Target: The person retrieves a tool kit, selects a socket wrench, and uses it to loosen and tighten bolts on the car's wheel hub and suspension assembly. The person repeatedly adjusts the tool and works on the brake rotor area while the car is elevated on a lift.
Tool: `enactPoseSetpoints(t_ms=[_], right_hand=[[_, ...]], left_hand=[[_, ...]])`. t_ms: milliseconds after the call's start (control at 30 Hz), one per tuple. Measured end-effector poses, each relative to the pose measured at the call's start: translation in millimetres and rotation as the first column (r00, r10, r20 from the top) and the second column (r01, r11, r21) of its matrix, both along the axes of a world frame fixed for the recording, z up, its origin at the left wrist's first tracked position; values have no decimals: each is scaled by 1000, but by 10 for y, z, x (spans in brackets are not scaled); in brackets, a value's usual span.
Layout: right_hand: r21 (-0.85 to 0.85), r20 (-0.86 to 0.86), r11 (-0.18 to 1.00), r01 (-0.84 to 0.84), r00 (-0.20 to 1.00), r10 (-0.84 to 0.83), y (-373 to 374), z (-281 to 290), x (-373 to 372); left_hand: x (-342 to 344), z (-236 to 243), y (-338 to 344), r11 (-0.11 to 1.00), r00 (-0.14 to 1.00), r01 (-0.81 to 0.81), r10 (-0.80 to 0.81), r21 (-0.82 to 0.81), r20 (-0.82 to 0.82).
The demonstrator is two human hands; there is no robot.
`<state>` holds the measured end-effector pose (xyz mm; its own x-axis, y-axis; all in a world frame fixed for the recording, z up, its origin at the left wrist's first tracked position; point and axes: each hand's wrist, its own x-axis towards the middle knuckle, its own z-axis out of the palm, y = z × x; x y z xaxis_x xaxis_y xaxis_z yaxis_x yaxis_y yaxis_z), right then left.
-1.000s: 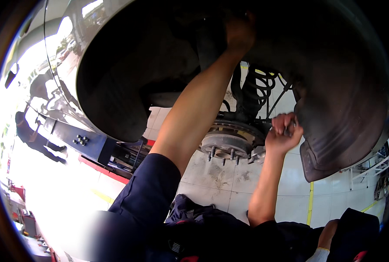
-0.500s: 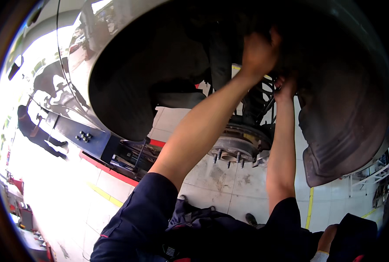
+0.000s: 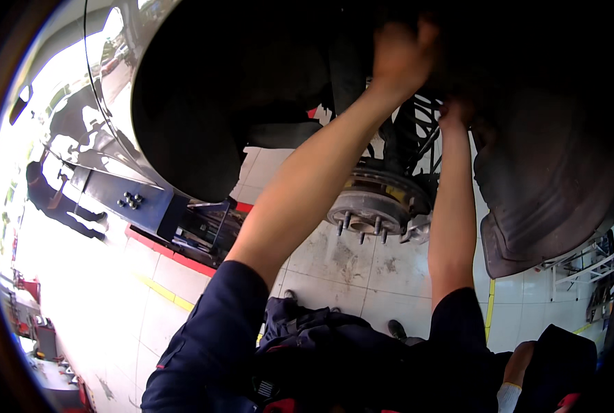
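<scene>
Both my arms reach up into the dark wheel arch (image 3: 203,110) of a raised car. Blurred by motion and shadow, my left hand (image 3: 400,60) is up near the dark strut area; its fingers do not show clearly. Lower and to the right, my right hand (image 3: 457,113) has its fingers curled in, beside a dark coil spring (image 3: 427,120); what they grip is hidden. Below my hands is the bare wheel hub (image 3: 365,212) with several studs pointing down. Behind it sits the brake disc (image 3: 407,186).
A dark fender liner (image 3: 548,213) hangs at right. On the left, a blue lift platform (image 3: 124,199) carries several wheel nuts (image 3: 130,200). A person (image 3: 59,196) stands beyond it. A co-worker's gloved arm (image 3: 513,385) shows at lower right, above the tiled floor (image 3: 334,268).
My left hand has moved higher into the arch. My right hand is slightly higher too, and the view has shifted a little, so the hub and fender liner appear higher.
</scene>
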<state>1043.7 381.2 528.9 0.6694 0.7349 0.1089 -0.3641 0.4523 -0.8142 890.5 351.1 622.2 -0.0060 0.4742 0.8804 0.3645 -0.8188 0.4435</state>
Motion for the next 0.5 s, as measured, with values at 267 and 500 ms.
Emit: enactPoseSetpoints(t_ms=[267, 500], right_hand=[[135, -67, 991, -10, 998, 19, -754, -49, -368], [560, 181, 818, -134, 983, 37, -1719, -584, -634]], left_hand=[[-89, 173, -120, 999, 999, -38, 39, -21, 15], [160, 310, 837, 800, 903, -427, 359, 422, 236]])
